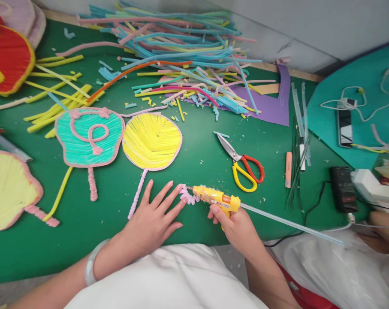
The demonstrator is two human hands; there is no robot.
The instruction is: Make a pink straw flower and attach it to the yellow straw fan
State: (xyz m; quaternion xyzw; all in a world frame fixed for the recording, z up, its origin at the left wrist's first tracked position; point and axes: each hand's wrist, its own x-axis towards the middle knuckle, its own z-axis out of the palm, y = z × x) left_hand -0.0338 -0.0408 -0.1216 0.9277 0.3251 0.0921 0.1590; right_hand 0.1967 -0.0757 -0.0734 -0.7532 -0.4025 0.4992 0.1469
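My right hand [234, 223] grips a yellow hot glue gun [218, 198], with a long clear glue stick [287, 224] running out of its back. The gun's nozzle points left at a small lilac looped pipe-cleaner piece [188, 197] on the green table. My left hand [155, 212] lies flat with fingers spread, its fingertips at the left side of that lilac piece. Just beyond the left hand is a yellow round pipe-cleaner fan [152, 141] with a lilac wrapped handle. A teal fan [89, 136] with pink trim sits to its left.
Scissors [241, 161] with red and yellow handles lie beyond the glue gun. A heap of colored pipe cleaners [178, 47] covers the back. On the right are green wire stems [296, 184], an orange marker [288, 169] and a black phone-like device [343, 189]. More fans [10, 191] lie left.
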